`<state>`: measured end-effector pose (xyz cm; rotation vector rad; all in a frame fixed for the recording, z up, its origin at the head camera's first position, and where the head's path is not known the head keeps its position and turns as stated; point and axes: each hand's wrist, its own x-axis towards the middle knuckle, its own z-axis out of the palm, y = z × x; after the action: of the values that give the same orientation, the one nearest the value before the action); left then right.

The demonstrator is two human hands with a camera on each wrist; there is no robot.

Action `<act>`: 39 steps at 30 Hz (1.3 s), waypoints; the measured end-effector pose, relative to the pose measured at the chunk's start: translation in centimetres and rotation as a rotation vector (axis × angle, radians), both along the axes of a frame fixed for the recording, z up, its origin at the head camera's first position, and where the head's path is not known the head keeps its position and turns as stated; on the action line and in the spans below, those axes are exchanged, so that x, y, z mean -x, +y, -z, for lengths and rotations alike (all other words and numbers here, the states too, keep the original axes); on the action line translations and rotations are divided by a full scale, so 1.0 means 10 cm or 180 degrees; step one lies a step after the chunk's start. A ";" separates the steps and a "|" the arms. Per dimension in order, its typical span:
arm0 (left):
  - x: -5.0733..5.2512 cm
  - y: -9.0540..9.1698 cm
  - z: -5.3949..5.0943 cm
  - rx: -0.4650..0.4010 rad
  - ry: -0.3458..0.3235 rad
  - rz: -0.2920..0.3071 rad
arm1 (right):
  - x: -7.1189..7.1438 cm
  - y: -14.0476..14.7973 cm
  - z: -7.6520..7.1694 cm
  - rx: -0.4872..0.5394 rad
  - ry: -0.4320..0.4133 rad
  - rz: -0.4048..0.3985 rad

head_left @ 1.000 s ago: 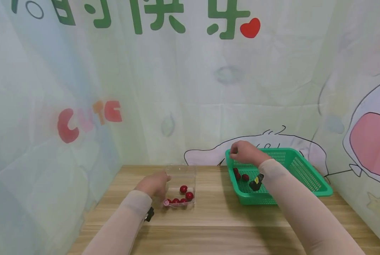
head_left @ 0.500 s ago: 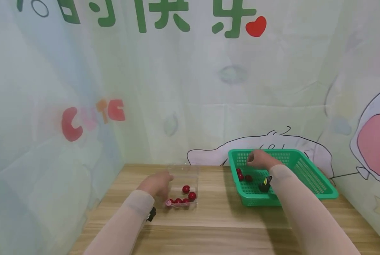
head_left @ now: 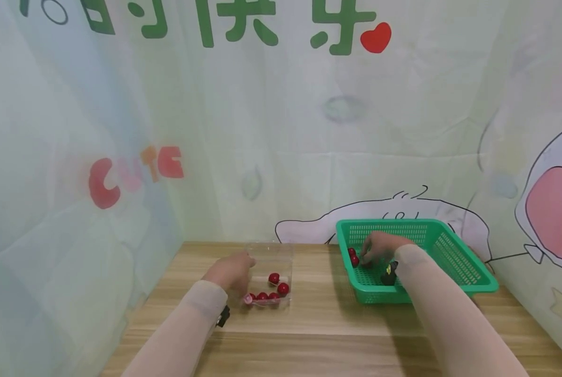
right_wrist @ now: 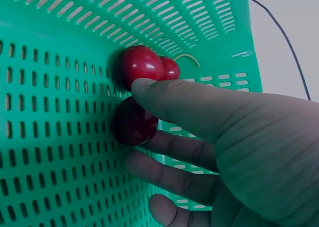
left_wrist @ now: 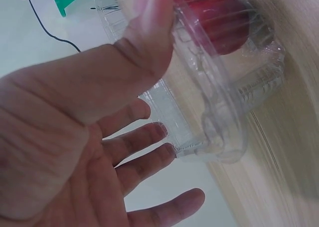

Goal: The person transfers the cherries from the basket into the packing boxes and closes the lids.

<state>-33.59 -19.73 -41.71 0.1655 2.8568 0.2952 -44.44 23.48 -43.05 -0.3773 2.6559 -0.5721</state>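
Note:
In the head view my left hand (head_left: 231,271) is at the left side of a clear plastic box (head_left: 287,264). Close up, its thumb lies over the rim (left_wrist: 227,122) and the other fingertips touch the outside, so it holds the box by this edge. Several red cherries (head_left: 283,288) are inside, mostly along the near wall. My right hand (head_left: 382,247) reaches down into a green basket (head_left: 424,297). There it holds a dark red cherry (right_wrist: 132,123) between thumb and fingers, low against the slotted plastic. Two more cherries (right_wrist: 141,66) lie beside it, one with a stem.
Both containers stand on a wooden table (head_left: 309,319), the basket to the right of the box with a gap between. A printed cloth (head_left: 215,131) hangs behind and at both sides. The basket's raised rim surrounds the right hand.
My right hand has moved from above the basket's left rim rightward, then down into the basket onto the separate cherry. The left hand has stayed at the box.

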 end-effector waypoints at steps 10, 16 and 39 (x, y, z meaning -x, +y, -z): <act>-0.05 0.02 -0.03 -0.0015 0.0047 0.0017 | 0.14 0.04 0.05 -0.0079 -0.0050 -0.0035; -0.04 0.01 -0.01 -0.0074 0.0014 -0.0053 | 0.11 0.01 -0.20 -0.0097 0.0130 -0.0097; -0.04 0.01 -0.03 -0.0041 0.0042 -0.0062 | -0.47 -1.45 -0.54 0.0284 0.1251 -0.1027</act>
<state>-33.20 -19.61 -41.46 0.1426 2.8714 0.3178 -39.74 8.95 -37.60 -1.0159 2.8470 -0.5592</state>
